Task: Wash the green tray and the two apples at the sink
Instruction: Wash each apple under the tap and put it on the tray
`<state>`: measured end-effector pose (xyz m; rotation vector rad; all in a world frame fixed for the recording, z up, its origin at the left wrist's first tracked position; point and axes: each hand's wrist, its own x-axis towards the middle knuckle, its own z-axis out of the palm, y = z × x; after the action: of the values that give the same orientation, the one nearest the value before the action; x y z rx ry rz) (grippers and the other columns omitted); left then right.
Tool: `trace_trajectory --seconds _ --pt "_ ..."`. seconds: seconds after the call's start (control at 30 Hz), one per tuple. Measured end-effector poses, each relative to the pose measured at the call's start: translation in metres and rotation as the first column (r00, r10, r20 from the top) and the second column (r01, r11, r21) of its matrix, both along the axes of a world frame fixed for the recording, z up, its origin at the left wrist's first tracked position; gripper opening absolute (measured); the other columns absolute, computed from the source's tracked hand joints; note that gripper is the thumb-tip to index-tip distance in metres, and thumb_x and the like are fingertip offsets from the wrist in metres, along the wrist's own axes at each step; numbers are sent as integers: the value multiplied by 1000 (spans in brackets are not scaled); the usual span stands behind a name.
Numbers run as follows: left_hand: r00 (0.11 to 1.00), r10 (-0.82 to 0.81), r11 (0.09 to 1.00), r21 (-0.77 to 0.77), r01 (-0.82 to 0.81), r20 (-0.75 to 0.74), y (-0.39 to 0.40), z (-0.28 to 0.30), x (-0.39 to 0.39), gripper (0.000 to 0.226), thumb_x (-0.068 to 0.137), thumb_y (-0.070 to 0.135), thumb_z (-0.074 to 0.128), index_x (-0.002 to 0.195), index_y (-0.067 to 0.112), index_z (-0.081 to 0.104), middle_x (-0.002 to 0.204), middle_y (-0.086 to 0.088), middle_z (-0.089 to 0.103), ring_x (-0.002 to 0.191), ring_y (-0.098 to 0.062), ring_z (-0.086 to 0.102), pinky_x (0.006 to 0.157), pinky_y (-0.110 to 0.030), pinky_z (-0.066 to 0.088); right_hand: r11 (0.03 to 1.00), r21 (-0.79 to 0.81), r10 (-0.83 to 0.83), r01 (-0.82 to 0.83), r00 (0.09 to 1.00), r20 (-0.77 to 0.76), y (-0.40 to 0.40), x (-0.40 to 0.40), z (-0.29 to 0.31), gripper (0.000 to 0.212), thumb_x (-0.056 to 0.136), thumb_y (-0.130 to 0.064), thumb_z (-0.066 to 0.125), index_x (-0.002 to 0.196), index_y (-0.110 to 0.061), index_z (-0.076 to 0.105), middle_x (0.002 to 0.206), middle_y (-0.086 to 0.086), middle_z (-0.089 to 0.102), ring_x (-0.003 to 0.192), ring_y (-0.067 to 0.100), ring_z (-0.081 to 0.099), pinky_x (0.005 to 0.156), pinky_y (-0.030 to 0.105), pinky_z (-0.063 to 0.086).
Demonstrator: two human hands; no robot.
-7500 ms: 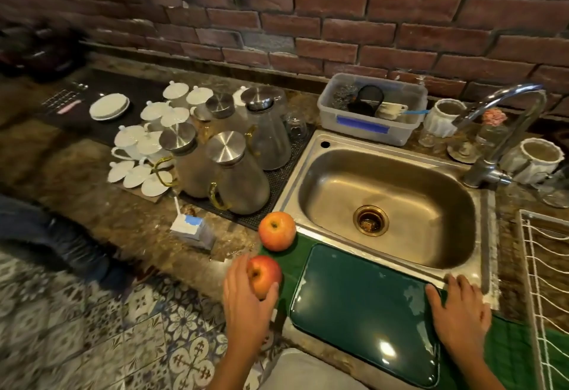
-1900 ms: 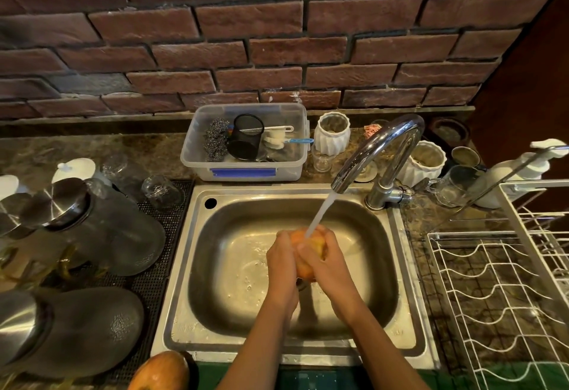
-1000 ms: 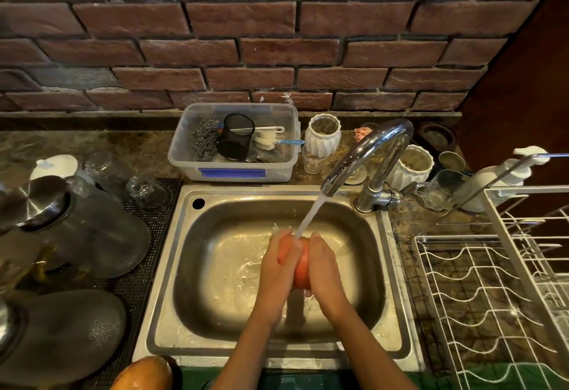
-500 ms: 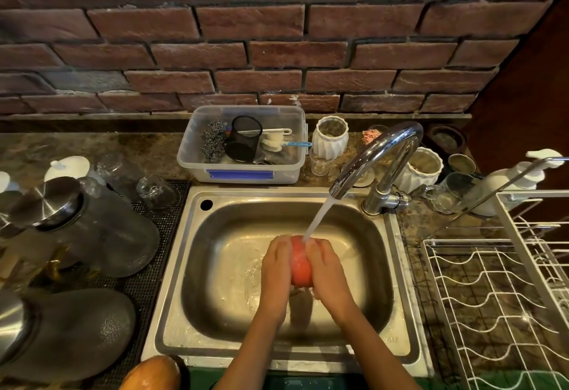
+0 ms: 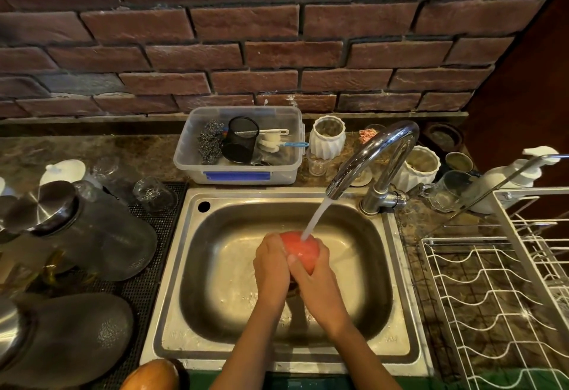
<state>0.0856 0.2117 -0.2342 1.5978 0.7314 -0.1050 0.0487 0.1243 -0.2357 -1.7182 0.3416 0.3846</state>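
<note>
**Steel basin, red apple under the stream**

Steel rim all round, and the sink [image 5: 215, 266] gives plenty of open bowl to either side of the hands, bare wet metal left and right. Water runs from the curved tap [image 5: 378, 155] in a slanted line and lands right on top of the red apple [image 5: 298, 251], which sits above the middle of the basin, clear of the walls.

Both forearms come in from the near edge, crossing over the front rim and converging. Left hand [image 5: 272, 269] wraps the apple's left side, fingers curled over it. Right hand [image 5: 317, 278] cups the right side, thumb laid across the front of the fruit, fingers closed round it too. The hands touch each other below the apple, so it is gripped between them.

Second apple [image 5: 151, 374] lies at the bottom edge of the view, just beside the sink's front left corner, partly cut off. A strip of green tray [image 5: 197, 382] shows next to it along the near edge, largely out of view.

Tight quarters outside the basin: dark glass jugs [image 5: 92, 235] crowd the table on the left, a clear plastic tub [image 5: 237, 171] of scrubbers sits against the back rim, and a white wire rack [image 5: 492, 297] runs along the right side, close to the sink's edge.
</note>
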Motion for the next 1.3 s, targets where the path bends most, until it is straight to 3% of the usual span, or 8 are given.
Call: trace_trajectory --seconds 0.33,0.43,0.53,0.63,0.83,1.07,1.2,1.3 --pt "926 -299 941 -89 326 229 20 3 -11 39 93 55 54 124 33 62 124 6 62 111 -14 63 86 -34 60 993 -108 -43 39 999 -31 -13 22 2 54 98 -66 27 120 -29 59 106 4 69 90 18 71 65 32 61" --pt "970 -150 978 -116 174 190 11 9 -13 21 99 42 52 113 33 64 114 5 63 103 -17 63 71 -25 57 987 -145 -72 68 997 -18 -15 22 6 57 102 -60 19 90 -26 64 80 3 71 73 18 71 68 39 61" --pt "991 137 977 -164 -134 7 -3 17 -8 21 103 36 44 99 27 62 99 -4 63 92 -22 62 66 -28 52 980 -196 42 -36 999 28 -11 20 5 53 97 -67 22 115 -31 58 96 -3 66 88 12 66 80 38 57" --pt "977 156 945 -267 -190 -143 -6 20 -4 37 101 45 36 116 19 58 106 -13 64 95 -28 64 64 -31 53 993 -101 64 -57 996 64 -5 21 0 59 97 -61 40 147 -32 33 135 0 52 117 15 57 88 28 57" --pt "979 -197 976 -107 190 -59 -4 22 -10 40 100 60 31 115 33 57 111 -4 65 97 -21 67 79 -38 62 946 217 -265 240 960 94 -9 20 14 25 104 -38 43 126 -31 52 123 3 60 106 18 64 68 27 60" --pt "862 -479 873 -13 488 167 6 16 -20 51 89 60 42 139 48 41 144 14 44 125 -12 52 94 -28 56 891 336 -153 305 899 -410 -21 26 12 53 98 -66 30 131 -29 50 124 11 64 108 31 66 81 46 62" --pt "963 -239 962 -104 252 125 2 21 -14 17 101 40 50 112 41 63 121 5 63 102 -13 63 61 -13 53 909 373 -40 186 929 -367 -21 23 13 53 94 -70 35 131 -34 48 130 7 60 112 28 65 83 48 61" --pt "999 -20 970 -243 12 -31 1 23 -7 27 100 38 47 110 23 67 111 -9 68 99 -25 66 58 -25 52 963 268 4 41 986 -168 -11 17 11 53 98 -60 40 146 -38 33 141 -1 50 116 13 59 88 30 59"
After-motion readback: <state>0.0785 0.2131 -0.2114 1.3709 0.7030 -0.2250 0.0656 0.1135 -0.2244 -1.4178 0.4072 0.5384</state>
